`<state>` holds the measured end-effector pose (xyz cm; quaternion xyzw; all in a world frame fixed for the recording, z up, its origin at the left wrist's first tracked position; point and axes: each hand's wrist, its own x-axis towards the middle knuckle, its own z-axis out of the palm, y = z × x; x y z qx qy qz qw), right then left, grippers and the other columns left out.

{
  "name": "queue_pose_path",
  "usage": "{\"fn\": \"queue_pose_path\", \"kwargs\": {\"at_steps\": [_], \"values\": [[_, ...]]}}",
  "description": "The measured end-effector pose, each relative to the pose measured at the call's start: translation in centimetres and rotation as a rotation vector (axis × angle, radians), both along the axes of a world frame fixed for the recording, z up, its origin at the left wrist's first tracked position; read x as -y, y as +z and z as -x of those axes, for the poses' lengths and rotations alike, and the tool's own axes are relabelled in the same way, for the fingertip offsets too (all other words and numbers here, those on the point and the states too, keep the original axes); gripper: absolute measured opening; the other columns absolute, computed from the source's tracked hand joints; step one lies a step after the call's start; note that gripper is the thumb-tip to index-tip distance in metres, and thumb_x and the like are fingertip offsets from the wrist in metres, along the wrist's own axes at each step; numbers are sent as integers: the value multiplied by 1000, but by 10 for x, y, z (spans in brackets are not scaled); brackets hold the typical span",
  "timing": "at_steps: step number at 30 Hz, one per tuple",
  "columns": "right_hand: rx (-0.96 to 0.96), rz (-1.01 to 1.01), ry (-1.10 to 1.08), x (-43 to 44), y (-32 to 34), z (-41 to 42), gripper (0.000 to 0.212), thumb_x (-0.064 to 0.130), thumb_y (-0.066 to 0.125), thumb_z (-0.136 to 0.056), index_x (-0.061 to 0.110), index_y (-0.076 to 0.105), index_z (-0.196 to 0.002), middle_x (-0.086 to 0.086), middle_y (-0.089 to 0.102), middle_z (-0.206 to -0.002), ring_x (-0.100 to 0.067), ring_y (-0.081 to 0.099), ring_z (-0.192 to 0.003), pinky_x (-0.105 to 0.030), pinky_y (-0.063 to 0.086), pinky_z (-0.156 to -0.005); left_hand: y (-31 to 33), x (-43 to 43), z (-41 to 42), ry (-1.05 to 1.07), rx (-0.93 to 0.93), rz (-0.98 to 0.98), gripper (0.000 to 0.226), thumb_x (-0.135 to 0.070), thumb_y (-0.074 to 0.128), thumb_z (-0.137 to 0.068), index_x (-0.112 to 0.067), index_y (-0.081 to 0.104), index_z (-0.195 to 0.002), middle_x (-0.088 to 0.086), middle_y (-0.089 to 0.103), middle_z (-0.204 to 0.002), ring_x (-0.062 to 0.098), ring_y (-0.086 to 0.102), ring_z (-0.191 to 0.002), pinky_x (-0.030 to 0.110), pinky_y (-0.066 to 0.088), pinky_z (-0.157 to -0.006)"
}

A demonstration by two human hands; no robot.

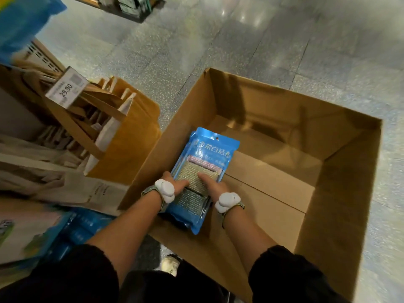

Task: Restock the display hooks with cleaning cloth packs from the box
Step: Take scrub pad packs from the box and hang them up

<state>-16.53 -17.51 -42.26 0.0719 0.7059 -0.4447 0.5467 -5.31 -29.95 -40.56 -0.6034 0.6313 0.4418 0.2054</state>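
A large open cardboard box (341, 193) stands on the floor below me. Inside it, against its left wall, I hold a stack of blue cleaning cloth packs (206, 154), each with a clear window showing the cloths and a hang hole at the top. My left hand (178, 184) grips the stack's left side, thumb on the top pack. My right hand (211, 185) grips the right side the same way. Both wrists wear white trackers. No display hook for these packs is in view.
Brown and beige paper bags (122, 136) hang in a rack on the left, with a 29.90 price tag (66, 88). Blue packaged goods (78, 230) lie at lower left. A low shelf (129, 7) stands across the grey tiled floor (284, 40).
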Motion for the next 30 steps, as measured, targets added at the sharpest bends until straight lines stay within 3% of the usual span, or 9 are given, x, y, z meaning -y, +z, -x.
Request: {"fn": "queue_pose_path", "kwargs": {"at_steps": [3,5,11,14,16,19,23,27,30], "values": [[21,20,-28,-6,-6,0,51,34,83,-79,3,69,-116,-10,73,-111,-18,70,-86,-17,53,-56,-3,-1,-5,1,-24,-14,87,-48,77,-86,0,39,-148,19,55,-144,37,58,-127,37,50,-95],[25,36,-52,-10,-6,1,42,34,86,-75,7,73,-104,-9,76,-104,-19,73,-83,-21,56,-60,2,-2,-7,11,-80,-72,77,-49,80,-83,-2,52,-137,12,64,-131,35,64,-118,35,51,-90],[-35,6,-44,-24,9,27,91,69,89,-45,16,72,-117,-3,76,-110,-25,75,-93,-42,60,-90,18,-15,-4,58,-224,-179,82,-57,78,-81,-5,56,-140,11,65,-133,32,65,-115,37,54,-96],[-23,-47,-13,-32,34,40,120,77,88,-32,22,56,-134,-1,69,-122,-28,72,-102,-46,58,-93,46,-27,2,91,-305,-192,63,-50,79,-84,-1,60,-118,4,67,-99,17,66,-86,26,57,-70],[-15,-4,23,-36,40,51,110,77,88,-34,24,60,-127,0,72,-117,-29,72,-102,-47,57,-95,57,-31,3,153,-365,-178,51,-39,80,-87,-2,55,-111,1,61,-90,13,61,-77,19,50,-59],[8,3,81,-39,86,55,102,70,91,-40,21,66,-125,-4,76,-112,-33,74,-100,-51,54,-98,97,-38,-3,251,-485,-259,78,-46,88,-76,-10,52,-134,6,68,-122,23,69,-104,35,58,-87],[81,183,126,-38,148,52,70,49,91,-61,19,70,-122,-12,73,-120,-37,69,-110,-54,51,-102,130,-36,-19,317,-611,-196,100,-84,79,-54,-21,65,-130,-2,70,-127,23,66,-114,45,49,-106],[143,247,238,-38,183,45,70,49,93,-56,27,72,-119,-7,71,-126,-35,68,-114,-54,50,-104,181,-32,-30,531,-744,-191,77,-71,85,-57,-12,76,-106,10,79,-101,26,75,-89,43,58,-85],[167,323,298,-41,211,34,56,32,86,-74,17,69,-124,-12,71,-124,-35,68,-114,-54,51,-104,214,-25,-45,549,-873,-167,76,-62,83,-69,-7,71,-119,14,78,-108,26,77,-89,42,63,-80]]}}
